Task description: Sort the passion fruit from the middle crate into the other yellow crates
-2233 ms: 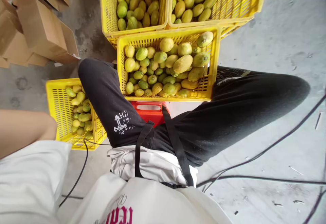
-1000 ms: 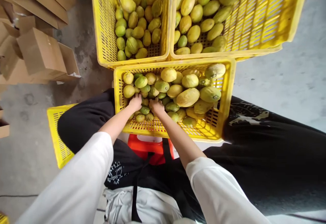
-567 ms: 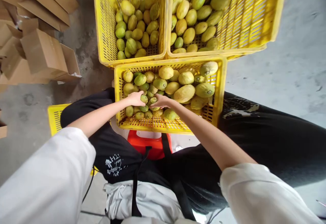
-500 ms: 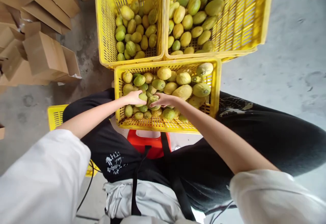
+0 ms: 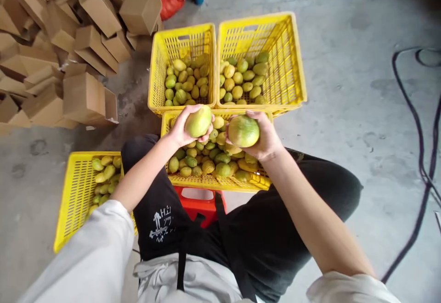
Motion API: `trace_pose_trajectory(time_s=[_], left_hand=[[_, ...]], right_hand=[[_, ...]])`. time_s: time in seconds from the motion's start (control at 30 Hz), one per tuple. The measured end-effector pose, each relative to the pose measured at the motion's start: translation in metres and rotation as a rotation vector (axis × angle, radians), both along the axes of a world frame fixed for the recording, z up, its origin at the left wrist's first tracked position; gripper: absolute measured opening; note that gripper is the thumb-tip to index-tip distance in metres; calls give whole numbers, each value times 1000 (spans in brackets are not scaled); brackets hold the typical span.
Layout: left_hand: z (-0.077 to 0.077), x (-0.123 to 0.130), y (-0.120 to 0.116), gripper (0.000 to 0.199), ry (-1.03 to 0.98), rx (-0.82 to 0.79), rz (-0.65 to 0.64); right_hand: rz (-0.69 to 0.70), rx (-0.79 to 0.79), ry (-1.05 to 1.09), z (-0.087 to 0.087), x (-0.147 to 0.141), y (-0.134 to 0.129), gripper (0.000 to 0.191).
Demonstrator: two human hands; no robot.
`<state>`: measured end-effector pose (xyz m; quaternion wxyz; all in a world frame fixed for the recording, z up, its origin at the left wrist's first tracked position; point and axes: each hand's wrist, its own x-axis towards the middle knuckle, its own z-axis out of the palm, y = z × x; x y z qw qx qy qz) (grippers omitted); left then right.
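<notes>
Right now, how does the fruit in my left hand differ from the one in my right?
The left fruit is fairly even yellow-green; the right fruit has a darker green patch. The left fruit also looks smaller than the right fruit. Both are held above the near yellow crate.

Worn clothing: light grey-white sleeves, loose and ending in soft cuffs, at eight o'clock (left (image 5: 93,248)) and between four and five (right (image 5: 347,289)); matching gathered cloth (image 5: 206,271) at six; black trousers (image 5: 268,238); white lettering and cross-like emblem (image 5: 159,227) between seven and eight; black straps (image 5: 181,268) around six.
</notes>
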<state>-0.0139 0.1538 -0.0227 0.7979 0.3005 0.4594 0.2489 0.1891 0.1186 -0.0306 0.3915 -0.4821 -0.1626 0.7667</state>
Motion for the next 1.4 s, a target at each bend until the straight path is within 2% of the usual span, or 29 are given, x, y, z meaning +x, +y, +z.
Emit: trace_pose_trajectory(time_s=[0.07, 0.13, 0.2, 0.27, 0.37, 0.5, 0.63, 0.8, 1.0, 1.1, 1.17, 1.27, 1.4], left_hand=[[-8, 10, 2, 54, -97, -23, 30], [-17, 17, 7, 50, -154, -46, 85], [-26, 21, 13, 46, -137, -64, 172], [-31, 21, 16, 45, -90, -87, 231], [-30, 17, 18, 44, -80, -94, 272], [-21, 16, 14, 37, -179, -74, 343], [-15, 22, 9, 34, -242, -68, 337], [-20, 30, 3, 33, -275, -118, 337], [-23, 25, 5, 34, -160, -193, 430], [-21, 23, 8, 32, -148, -180, 393], [-20, 23, 9, 31, -156, -175, 357], [-22, 26, 8, 33, -150, -181, 328], [-24, 29, 6, 34, -131, -213, 369]], right_hand=[[-36, -93, -4, -8, -5, 2, 28], [-61, -80, -9, -14, -5, 7, 29], [17, 14, -66, -14, -1, 12, 36], [154, 128, -169, -12, 4, 17, 48], [254, 221, -217, -10, 9, 23, 56], [134, 220, -104, -13, 5, 26, 48], [0, 170, 15, -18, -2, 24, 48], [6, 127, 110, -18, -5, 17, 47], [118, 169, -55, -12, 1, 8, 49], [39, 185, 100, -10, 0, 8, 34], [-52, 145, 185, -9, -3, 8, 25], [-143, 60, 222, -9, -8, 9, 20], [-77, 28, 165, -10, -10, 7, 25]])
